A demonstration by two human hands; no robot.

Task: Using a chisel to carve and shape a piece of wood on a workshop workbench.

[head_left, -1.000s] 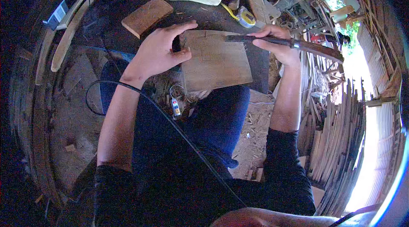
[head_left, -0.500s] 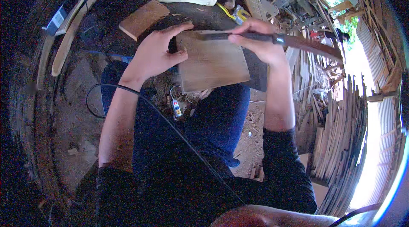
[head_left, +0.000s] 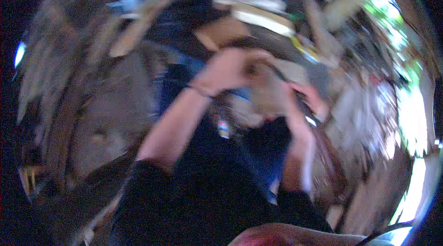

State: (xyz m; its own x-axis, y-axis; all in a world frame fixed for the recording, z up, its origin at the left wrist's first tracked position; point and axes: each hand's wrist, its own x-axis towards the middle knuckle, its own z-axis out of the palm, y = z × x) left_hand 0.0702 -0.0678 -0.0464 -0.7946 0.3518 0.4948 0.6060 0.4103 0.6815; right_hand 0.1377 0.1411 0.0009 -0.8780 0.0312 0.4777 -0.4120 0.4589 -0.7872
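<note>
Everything is smeared by motion. My right hand [head_left: 304, 98] grips a long tool [head_left: 332, 165] with a narrow dark end, a shiny collar and a long brown, slightly curved part that runs back beside my right forearm; its exact kind is not clear. The dark end points up and left toward my left hand [head_left: 226, 68]. That hand is close to the tool's tip, its fingers blurred, and I cannot tell whether they touch it. Between and below both hands is a flat wooden board [head_left: 265, 98], partly hidden by them, above my lap.
Beyond my hands lie a brown wooden block [head_left: 222, 32], a pale wood piece [head_left: 263, 19] and a yellow item [head_left: 302, 48]. Long wooden strips [head_left: 138, 29] stand at the left. Scrap wood [head_left: 355, 103] is heaped at the right.
The view has swung, so the scene sits lower and further right. My hands have come closer together, and the tool has turned, its brown part now pointing down toward me.
</note>
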